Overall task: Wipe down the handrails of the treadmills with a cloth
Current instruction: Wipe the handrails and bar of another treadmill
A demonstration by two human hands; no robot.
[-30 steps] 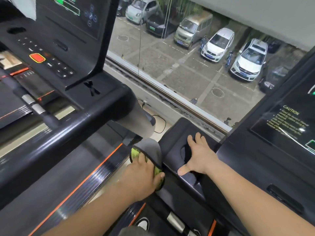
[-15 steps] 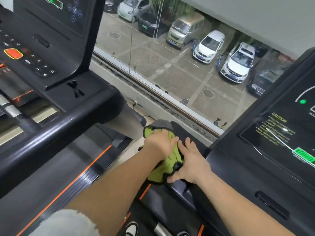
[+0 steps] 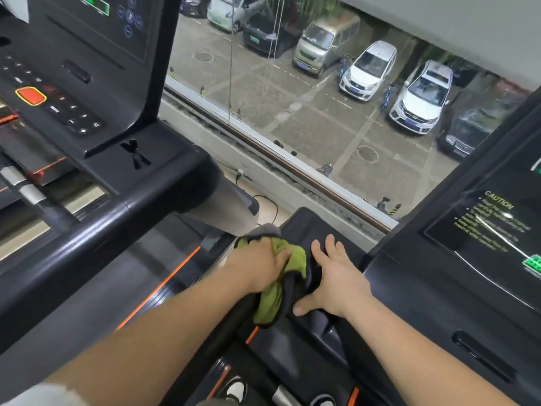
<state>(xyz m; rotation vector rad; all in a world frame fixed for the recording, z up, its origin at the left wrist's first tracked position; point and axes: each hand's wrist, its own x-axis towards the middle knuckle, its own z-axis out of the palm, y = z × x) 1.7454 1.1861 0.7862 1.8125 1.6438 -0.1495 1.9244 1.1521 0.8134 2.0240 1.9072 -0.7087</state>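
Beyond both hands, a big window (image 3: 307, 112) looks down on a car park full of parked cars. To the left of the left hand stands the neighbouring treadmill's console (image 3: 73, 68), with its thick black handrail (image 3: 87, 238) running across below it. To the right of the right hand rises the dark console (image 3: 483, 259) of the treadmill being cleaned, carrying a yellow caution label (image 3: 494, 218). Under the hands is that machine's moulded black handrail end (image 3: 301, 224). The green cloth (image 3: 272, 297), edged in grey, is draped over this rail, bunched beneath the left hand and hanging toward the person. The left hand (image 3: 257, 265) has its fingers curled down over the cloth, gripping it against the rail. The right hand (image 3: 333, 276) lies flat on the rail just beside the cloth, fingers spread and thumb out, holding nothing. Well left of both hands, a red button (image 3: 30, 96) shows on the neighbouring console.
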